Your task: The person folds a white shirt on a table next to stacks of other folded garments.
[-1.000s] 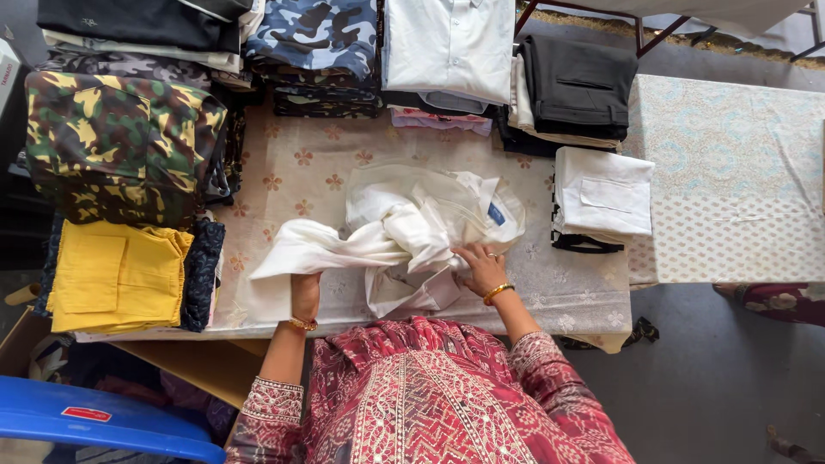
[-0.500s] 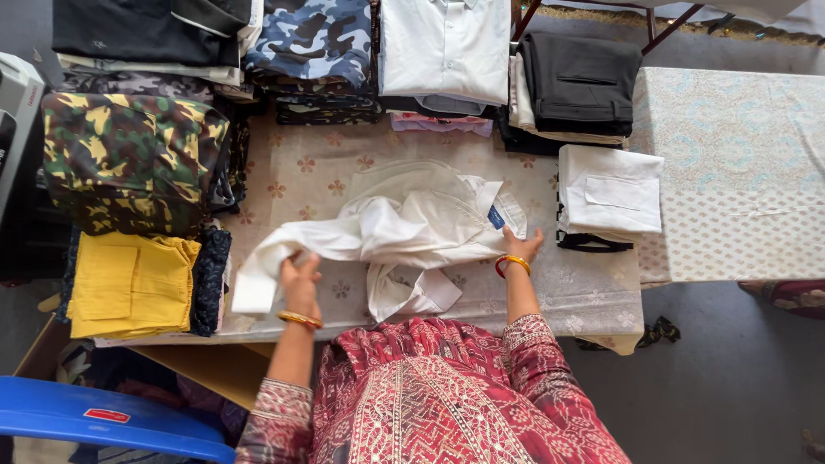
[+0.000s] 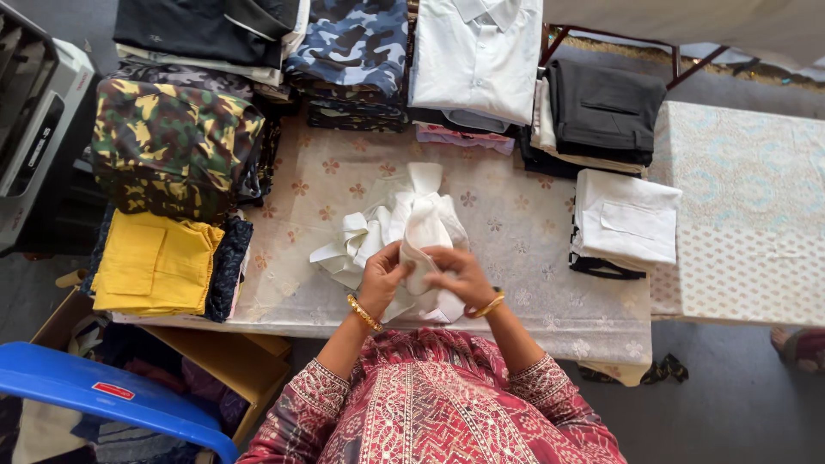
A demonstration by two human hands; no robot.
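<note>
A white garment (image 3: 411, 225) lies bunched in the middle of the table (image 3: 533, 258), which has a pale floral cloth. Both my hands hold its near end together at the table's front edge. My left hand (image 3: 382, 277) grips the cloth from the left and my right hand (image 3: 455, 275) pinches it from the right, fingers closed on the fabric. Each wrist wears a gold bangle. My red patterned sleeves fill the bottom of the view.
Folded clothes ring the table: a camouflage stack (image 3: 172, 146), yellow pieces (image 3: 155, 262), a blue camouflage pile (image 3: 357, 51), a white shirt (image 3: 477, 56), dark trousers (image 3: 601, 112), a folded white piece (image 3: 626, 216). A blue plastic chair (image 3: 112, 395) and a cardboard box (image 3: 215, 361) stand at lower left.
The garment was spread wide between my hands. My hands have since come together at the front, gathering it into a narrow bunch.
</note>
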